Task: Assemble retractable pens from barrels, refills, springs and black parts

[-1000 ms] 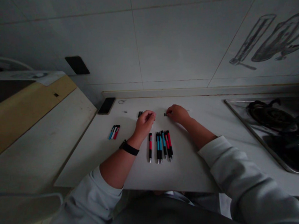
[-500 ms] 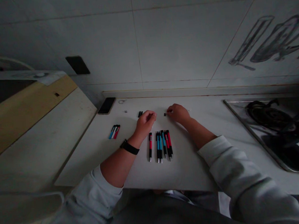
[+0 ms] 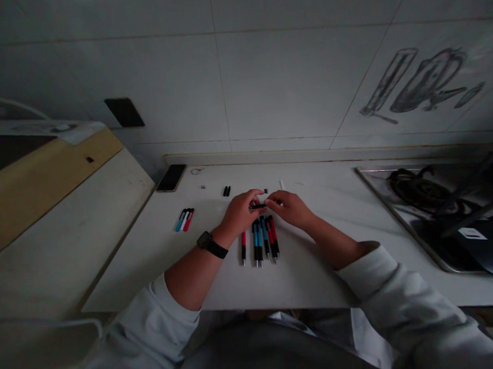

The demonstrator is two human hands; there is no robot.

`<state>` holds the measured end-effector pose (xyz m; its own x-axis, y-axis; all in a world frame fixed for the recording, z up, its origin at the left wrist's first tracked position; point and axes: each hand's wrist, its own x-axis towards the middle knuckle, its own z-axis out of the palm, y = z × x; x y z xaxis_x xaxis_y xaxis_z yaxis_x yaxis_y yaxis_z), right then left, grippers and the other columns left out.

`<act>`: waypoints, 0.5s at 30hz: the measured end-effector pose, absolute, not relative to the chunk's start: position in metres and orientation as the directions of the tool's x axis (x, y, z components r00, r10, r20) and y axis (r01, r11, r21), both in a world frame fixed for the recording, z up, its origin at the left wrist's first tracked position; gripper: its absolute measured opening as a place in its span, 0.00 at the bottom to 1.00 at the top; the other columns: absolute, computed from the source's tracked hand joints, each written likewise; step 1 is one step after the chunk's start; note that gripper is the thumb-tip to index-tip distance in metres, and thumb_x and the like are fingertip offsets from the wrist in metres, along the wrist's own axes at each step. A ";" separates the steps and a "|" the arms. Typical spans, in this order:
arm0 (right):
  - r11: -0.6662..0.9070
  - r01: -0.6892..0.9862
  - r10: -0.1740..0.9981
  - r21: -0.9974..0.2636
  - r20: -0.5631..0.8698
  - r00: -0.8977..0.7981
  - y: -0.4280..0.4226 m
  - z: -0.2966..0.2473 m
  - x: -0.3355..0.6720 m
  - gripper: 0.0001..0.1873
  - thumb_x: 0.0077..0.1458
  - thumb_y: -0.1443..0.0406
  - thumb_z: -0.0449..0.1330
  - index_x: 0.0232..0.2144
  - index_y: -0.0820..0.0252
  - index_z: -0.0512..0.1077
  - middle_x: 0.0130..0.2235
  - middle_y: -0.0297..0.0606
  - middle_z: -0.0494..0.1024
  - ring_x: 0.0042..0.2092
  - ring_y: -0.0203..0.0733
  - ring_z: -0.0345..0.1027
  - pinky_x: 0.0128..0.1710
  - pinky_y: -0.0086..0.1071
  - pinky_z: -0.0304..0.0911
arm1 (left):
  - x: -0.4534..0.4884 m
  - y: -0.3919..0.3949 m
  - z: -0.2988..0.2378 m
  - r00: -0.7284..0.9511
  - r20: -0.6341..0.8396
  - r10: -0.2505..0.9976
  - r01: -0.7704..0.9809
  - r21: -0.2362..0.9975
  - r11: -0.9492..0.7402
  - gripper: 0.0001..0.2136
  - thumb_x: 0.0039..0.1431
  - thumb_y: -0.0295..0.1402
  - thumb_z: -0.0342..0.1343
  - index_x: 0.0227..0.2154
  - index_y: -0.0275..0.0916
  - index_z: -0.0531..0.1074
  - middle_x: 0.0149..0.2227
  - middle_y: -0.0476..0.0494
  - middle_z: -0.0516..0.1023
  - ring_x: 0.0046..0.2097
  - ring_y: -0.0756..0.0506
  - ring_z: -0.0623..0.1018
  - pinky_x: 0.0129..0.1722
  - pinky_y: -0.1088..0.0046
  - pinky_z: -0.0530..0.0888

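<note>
My left hand [image 3: 240, 211], with a black watch on its wrist, is closed around a slim black pen part [image 3: 257, 206]. The fingers of my right hand [image 3: 289, 207] pinch the right end of the same part. Just below my hands lie several red-and-black and blue-and-black pens [image 3: 256, 244], side by side with their tips toward me. One red pen [image 3: 244, 249] rests a little apart on their left. A small black piece [image 3: 265, 191] and a thin white stick [image 3: 282, 185] lie just beyond my fingers.
Two small black pieces [image 3: 227, 191] lie beyond my left hand. Blue, white and red pen barrels [image 3: 184, 219] sit at the left. A phone [image 3: 171, 178], a thin ring [image 3: 197, 171] and tiny metal bits [image 3: 203, 187] are farther back. A gas stove [image 3: 422, 219] borders the right.
My right hand has moved left to meet my left hand, and a slim black pen part now shows between them. The thin white stick has come into sight behind my right hand.
</note>
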<state>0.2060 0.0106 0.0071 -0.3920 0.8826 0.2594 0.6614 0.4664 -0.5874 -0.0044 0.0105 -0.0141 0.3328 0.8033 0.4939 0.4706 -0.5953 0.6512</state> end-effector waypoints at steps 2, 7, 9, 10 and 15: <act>0.444 0.622 0.889 -0.645 0.232 -0.394 0.008 0.005 0.203 0.15 0.67 0.57 0.57 0.36 0.57 0.79 0.36 0.38 0.80 0.36 0.39 0.71 0.38 0.31 0.61 | -0.004 0.010 -0.014 0.351 0.497 0.793 0.473 0.637 -0.609 0.23 0.57 0.25 0.69 0.54 0.45 0.73 0.38 0.47 0.80 0.42 0.45 0.79 0.47 0.65 0.75; 0.395 0.574 0.918 -0.718 0.282 -0.278 0.015 -0.004 0.206 0.17 0.66 0.54 0.56 0.34 0.58 0.77 0.33 0.36 0.79 0.35 0.40 0.69 0.37 0.31 0.60 | -0.008 0.011 -0.013 0.333 0.532 0.779 0.475 0.618 -0.626 0.24 0.59 0.33 0.69 0.56 0.42 0.70 0.44 0.42 0.79 0.46 0.43 0.78 0.49 0.64 0.75; 0.376 0.560 0.927 -0.738 0.301 -0.226 0.019 -0.008 0.210 0.20 0.67 0.52 0.54 0.33 0.58 0.77 0.32 0.37 0.78 0.35 0.41 0.69 0.37 0.31 0.60 | -0.010 0.012 -0.012 0.319 0.542 0.778 0.480 0.616 -0.625 0.18 0.63 0.37 0.65 0.53 0.41 0.71 0.46 0.40 0.78 0.45 0.44 0.78 0.48 0.64 0.74; 0.368 0.557 0.930 -0.745 0.302 -0.210 0.020 -0.010 0.212 0.20 0.67 0.52 0.53 0.33 0.58 0.77 0.32 0.37 0.78 0.35 0.41 0.69 0.37 0.32 0.60 | -0.010 0.012 -0.012 0.320 0.541 0.778 0.481 0.614 -0.625 0.14 0.66 0.37 0.62 0.51 0.41 0.72 0.46 0.40 0.77 0.44 0.45 0.77 0.47 0.65 0.74; 0.349 0.572 0.937 -0.742 0.287 -0.200 0.021 -0.014 0.216 0.21 0.68 0.52 0.52 0.32 0.57 0.77 0.33 0.38 0.79 0.37 0.42 0.70 0.39 0.32 0.61 | -0.010 0.012 -0.009 0.364 0.546 0.755 0.471 0.591 -0.654 0.07 0.72 0.36 0.53 0.41 0.40 0.73 0.41 0.43 0.76 0.43 0.45 0.75 0.47 0.65 0.72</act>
